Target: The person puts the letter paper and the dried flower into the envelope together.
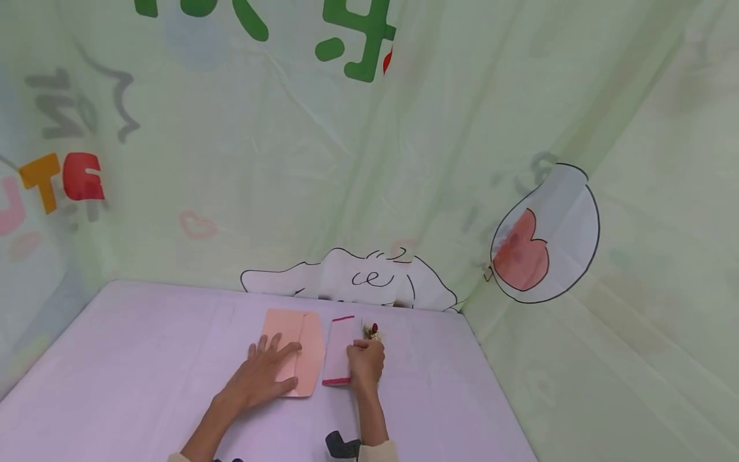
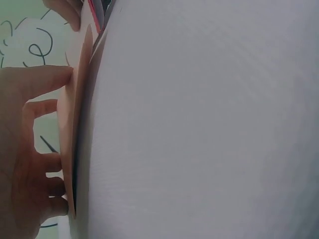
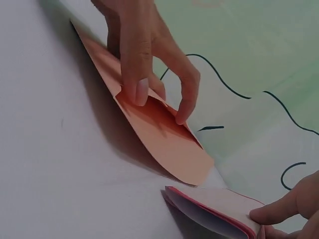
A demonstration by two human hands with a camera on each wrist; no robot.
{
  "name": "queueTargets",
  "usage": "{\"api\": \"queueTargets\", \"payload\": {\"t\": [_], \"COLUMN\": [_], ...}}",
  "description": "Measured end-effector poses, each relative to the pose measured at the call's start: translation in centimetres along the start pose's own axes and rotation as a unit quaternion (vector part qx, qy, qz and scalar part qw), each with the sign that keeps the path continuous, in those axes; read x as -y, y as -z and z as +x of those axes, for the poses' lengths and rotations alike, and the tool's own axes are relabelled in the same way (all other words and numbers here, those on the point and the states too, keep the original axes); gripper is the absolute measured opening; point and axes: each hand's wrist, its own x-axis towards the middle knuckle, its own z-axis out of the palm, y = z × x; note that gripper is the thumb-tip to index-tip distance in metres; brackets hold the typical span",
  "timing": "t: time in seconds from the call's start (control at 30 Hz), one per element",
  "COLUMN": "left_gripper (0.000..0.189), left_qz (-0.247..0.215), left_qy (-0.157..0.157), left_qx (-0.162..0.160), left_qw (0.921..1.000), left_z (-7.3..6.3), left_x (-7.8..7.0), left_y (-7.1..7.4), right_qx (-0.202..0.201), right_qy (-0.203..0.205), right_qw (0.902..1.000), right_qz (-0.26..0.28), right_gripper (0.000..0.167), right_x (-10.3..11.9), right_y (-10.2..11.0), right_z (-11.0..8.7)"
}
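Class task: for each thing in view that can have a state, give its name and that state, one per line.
Envelope: flap unfolded, pocket mouth gaping.
Card: folded, its layers slightly parted.
Left hand: spread, resting on the envelope.
Right hand: pinching the card.
Flower sprig: partly hidden by the right hand.

Flower sprig (image 1: 373,332) partly behind right grip (image 1: 366,362)

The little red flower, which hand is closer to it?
Right. The right hand, pinching the pink card, is just below the red flower in the head view; the left hand is farther, on the peach envelope to the flower's left.
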Motion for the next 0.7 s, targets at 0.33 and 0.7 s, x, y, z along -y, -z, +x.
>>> {"api": "queueTargets", "payload": {"t": [0.33, 0.7], "left_gripper": [0.065, 0.07], "left_qz": [-0.003, -0.01], "left_qy": [-0.001, 0.011], "left_qx": [-0.001, 0.015], "left_qw": [1.0, 0.9998], "left_z": [-0.2, 0.1], "left_x": [-0.2, 0.3], "left_y": [0.5, 0.1], "right_qx": [0.109, 0.131], "right_qy": [-0.109, -0.088], "right_qw": [0.9773, 0.983], "right_qz": [0.146, 0.093], "right_gripper": [0.025, 0.016], "right_x": [1.4, 1.3], "right_y": [1.2, -1.0], "right_z": [0.2, -1.8]}}
